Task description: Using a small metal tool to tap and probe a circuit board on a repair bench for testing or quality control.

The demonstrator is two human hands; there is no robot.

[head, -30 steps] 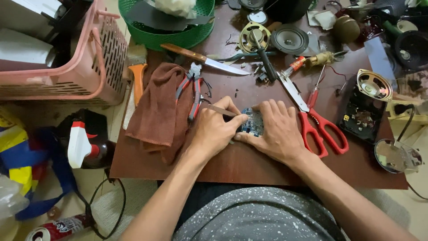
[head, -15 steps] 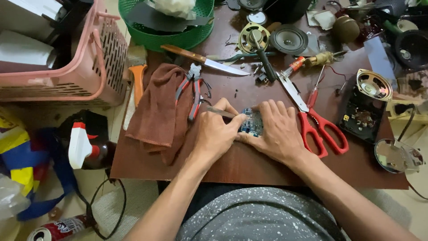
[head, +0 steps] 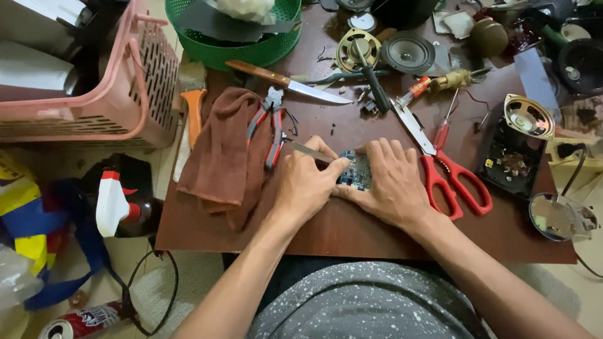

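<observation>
Cluttered brown table [head: 352, 229] (pink basket [head: 135, 94] alongside)

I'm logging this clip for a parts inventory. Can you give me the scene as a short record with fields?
Surface: brown wooden table
Left hand: holds a thin metal tool against the circuit board
Right hand: presses on the small blue circuit board
Beside left hand: red-handled pliers on a brown cloth
Beside right hand: red scissors
Farther back: knife, green basket
</observation>
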